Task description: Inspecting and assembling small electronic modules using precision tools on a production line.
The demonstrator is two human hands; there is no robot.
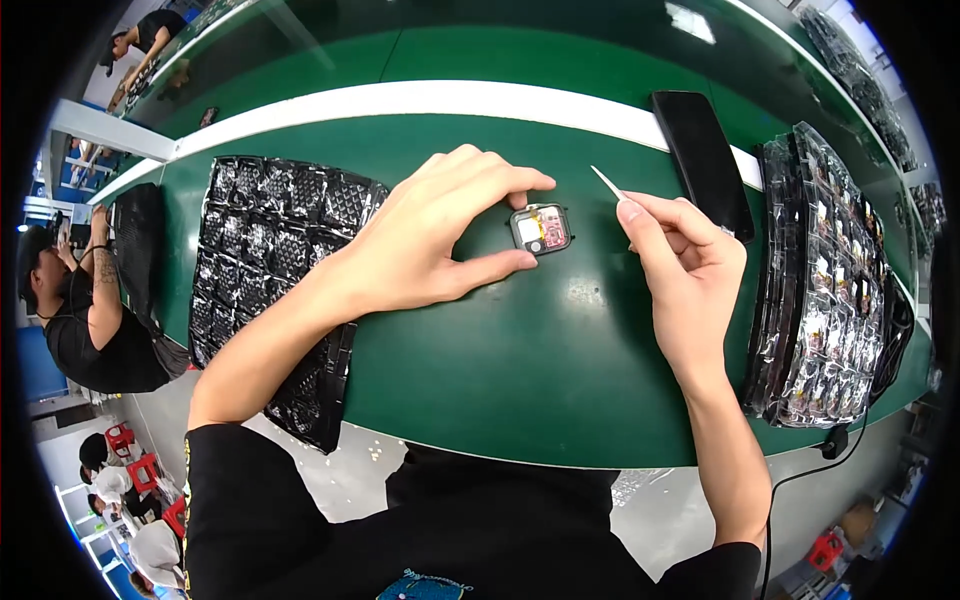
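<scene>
A small square watch case (540,230) lies on the green tabletop, its inside showing a white part, a reddish board and a round dark spot. Around it curves my left hand (430,230), fingers apart. The thumb tip is close to the case's lower edge; whether it touches I cannot tell. The index fingertip is above the case, clear of it. To the right, my right hand (690,250) pinches a thin, pale pointed tool (606,184) between thumb and forefinger. The tool's tip points up and left, apart from the case.
A black pocketed tray sheet (270,240) lies under my left forearm. Stacked clear trays (820,300) holding small parts stand at the right, with a black cable (775,500) beside them. A long black case (700,150) rests across the white ledge (450,98). A co-worker (90,310) sits at left.
</scene>
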